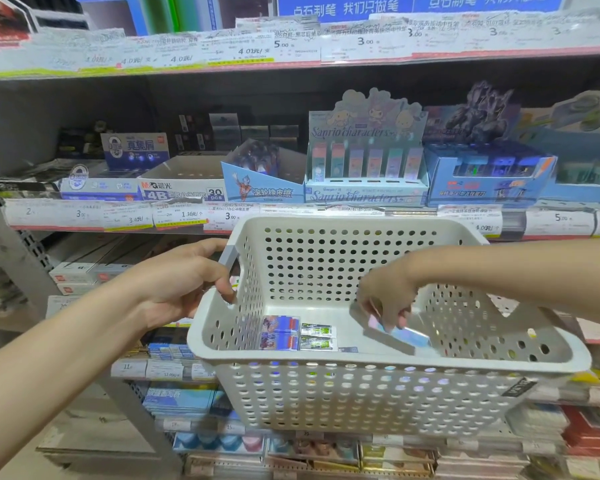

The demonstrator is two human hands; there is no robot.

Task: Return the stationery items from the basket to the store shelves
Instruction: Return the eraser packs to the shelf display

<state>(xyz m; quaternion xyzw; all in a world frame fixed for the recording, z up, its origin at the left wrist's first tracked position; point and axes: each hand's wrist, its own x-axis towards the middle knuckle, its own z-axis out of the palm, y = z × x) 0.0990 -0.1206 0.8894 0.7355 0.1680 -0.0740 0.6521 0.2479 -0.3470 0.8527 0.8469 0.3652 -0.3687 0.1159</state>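
Presently our left hand [184, 282] grips the basket [378, 362] handle; right hand [388, 303] pinches a pastel eraser [404, 333]. Lift it clear, keeping the basket level.

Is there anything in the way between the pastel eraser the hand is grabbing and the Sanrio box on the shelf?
Only the basket's far wall stands between them. The right hand pinches the pastel eraser low inside the basket, so it must rise over the rim. Above that, the way to the Sanrio display box looks open.
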